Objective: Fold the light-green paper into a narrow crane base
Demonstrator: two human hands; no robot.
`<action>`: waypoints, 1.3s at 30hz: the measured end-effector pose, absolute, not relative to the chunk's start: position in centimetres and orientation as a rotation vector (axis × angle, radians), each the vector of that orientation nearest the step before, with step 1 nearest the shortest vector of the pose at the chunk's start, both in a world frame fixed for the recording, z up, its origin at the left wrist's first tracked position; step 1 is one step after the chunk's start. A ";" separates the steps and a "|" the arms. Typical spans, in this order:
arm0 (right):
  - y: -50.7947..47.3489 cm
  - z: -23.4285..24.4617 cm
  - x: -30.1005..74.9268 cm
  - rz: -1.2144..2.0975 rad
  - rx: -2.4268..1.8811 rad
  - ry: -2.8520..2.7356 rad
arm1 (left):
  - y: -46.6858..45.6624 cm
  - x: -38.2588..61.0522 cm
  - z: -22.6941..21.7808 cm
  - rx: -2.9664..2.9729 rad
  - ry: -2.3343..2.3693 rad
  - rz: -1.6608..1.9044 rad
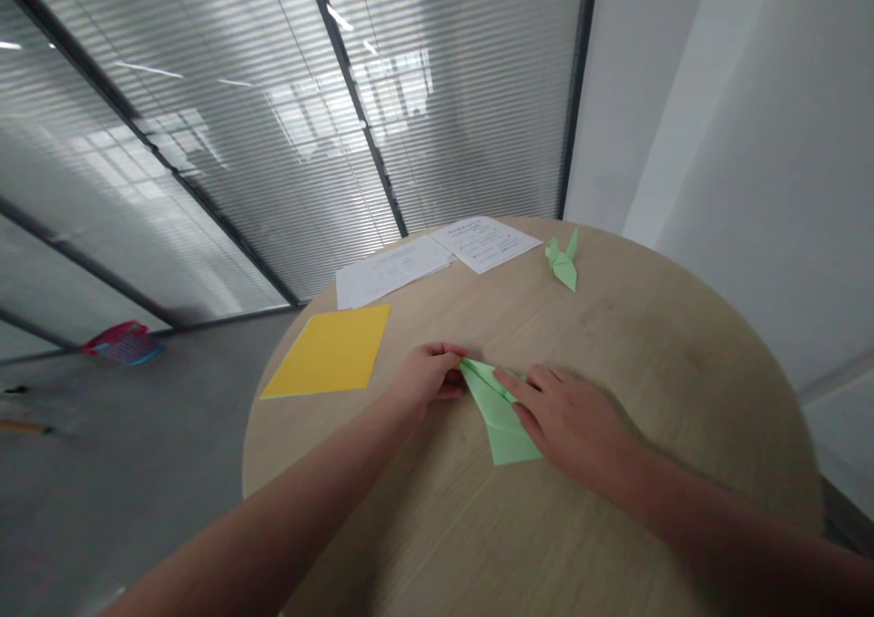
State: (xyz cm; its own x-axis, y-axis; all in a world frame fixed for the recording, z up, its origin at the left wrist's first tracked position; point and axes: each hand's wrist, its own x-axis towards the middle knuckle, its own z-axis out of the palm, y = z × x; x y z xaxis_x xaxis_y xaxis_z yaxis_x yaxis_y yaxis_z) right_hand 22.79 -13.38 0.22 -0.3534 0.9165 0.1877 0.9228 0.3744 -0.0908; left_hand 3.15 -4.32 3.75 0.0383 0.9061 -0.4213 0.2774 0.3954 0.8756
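A partly folded sheet of light green paper (pixel 506 430) lies on the round wooden table in front of me, its narrow corner pointing to the upper left. My left hand (pixel 437 373) pinches that corner between thumb and fingers. Across the paper's right side rests my right hand (pixel 564 417), flat, with its fingers stretched along a folded edge. The palm hides the right part of the sheet. Farther back stands a small light green origami bird (pixel 564 260), apart from both hands.
Yellow paper (pixel 331 348) lies at the table's left. Printed white sheets (pixel 484 242) lie along the back edge of the table (pixel 683 362). Glass panels with blinds (pixel 471 126) rise behind, and a white wall stands right. A red and blue basket (pixel 127 342) is on the floor.
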 end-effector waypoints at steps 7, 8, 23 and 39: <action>-13.5 0.1 23.3 -0.041 -1.574 -2.488 | -3.3 0.7 3.7 1.262 1.472 0.578; -13.5 0.0 23.3 -0.051 -1.569 -2.498 | -3.3 0.5 3.7 1.284 1.465 0.578; -13.6 -0.7 23.4 -0.049 -1.551 -2.466 | -5.7 2.9 4.0 1.176 1.472 0.648; -13.9 -0.1 22.7 -0.119 -1.630 -2.457 | -5.1 5.7 4.3 1.114 1.662 0.660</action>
